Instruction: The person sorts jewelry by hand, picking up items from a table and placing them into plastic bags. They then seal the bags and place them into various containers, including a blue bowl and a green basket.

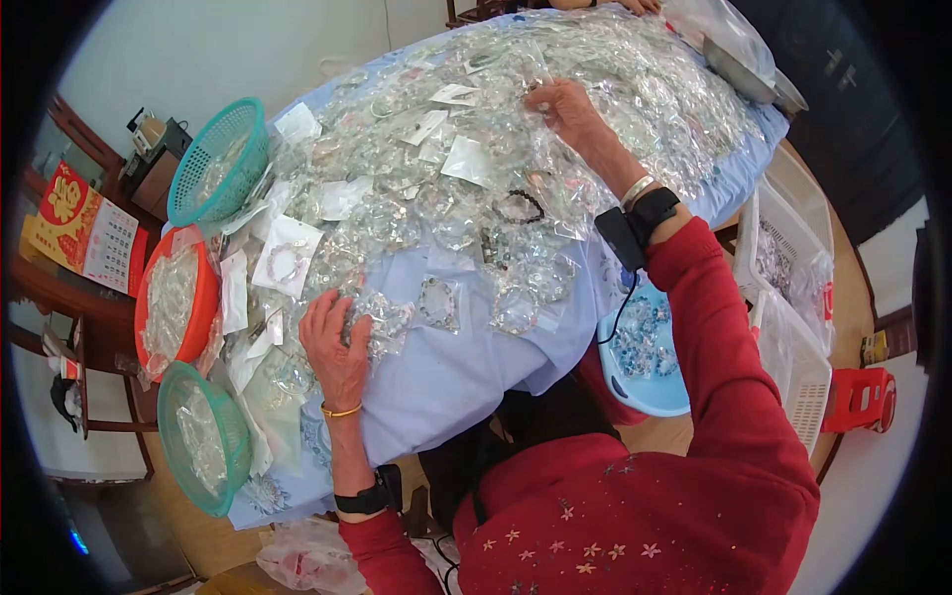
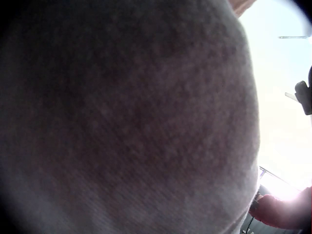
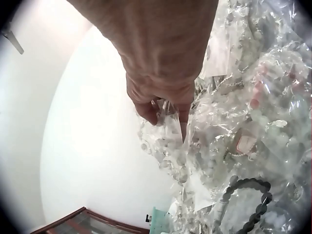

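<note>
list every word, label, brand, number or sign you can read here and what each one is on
"福" – large gold character on the red panel of the calendar-like stand at left
Rows of small characters on that stand's white page: too small to read
Small yellow item near the red stool: any print too small to read
Bagged jewellery and white cards: no text I can make out

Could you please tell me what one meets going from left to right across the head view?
Red-and-gold calendar, orange basket, left hand, bagged beaded bracelet just beyond it, right hand, light-blue basin, red plastic stool.
</note>
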`<state>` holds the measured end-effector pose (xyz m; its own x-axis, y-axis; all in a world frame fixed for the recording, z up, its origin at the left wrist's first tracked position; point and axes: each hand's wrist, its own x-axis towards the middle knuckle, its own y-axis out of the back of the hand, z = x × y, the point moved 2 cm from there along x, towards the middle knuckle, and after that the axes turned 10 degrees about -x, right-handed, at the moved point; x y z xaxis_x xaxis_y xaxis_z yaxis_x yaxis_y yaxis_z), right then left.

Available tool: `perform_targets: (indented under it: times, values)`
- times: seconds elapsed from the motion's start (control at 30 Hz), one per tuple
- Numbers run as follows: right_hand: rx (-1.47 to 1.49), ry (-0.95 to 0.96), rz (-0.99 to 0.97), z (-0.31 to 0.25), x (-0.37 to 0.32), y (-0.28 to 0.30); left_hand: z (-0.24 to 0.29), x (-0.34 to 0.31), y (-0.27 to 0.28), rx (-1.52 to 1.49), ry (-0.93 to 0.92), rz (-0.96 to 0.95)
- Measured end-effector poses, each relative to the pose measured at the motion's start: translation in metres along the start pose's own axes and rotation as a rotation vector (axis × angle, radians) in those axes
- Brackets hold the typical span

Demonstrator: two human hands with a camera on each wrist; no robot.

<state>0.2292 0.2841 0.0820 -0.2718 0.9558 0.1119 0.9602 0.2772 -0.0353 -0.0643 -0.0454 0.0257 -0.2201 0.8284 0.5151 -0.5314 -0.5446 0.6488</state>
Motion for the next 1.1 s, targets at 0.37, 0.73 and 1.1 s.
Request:
perform_targets:
  times: [0.37,0.73,1.1]
  values:
    - [-0.152,0.169,0.171,-0.016,-0.006,0.019,0.002,0.0,0.0,-0.015,0.004,0.005]
    - [0.224,-0.031,-0.314,-0.017,-0.1,-0.108,-0.006,-0.007,0.009,-0.096,-0.097,0.281]
    - [0.545,-0.375,-0.637,0.017,-0.19,-0.218,0.043,-0.014,0.047,-1.057,0.584,0.197]
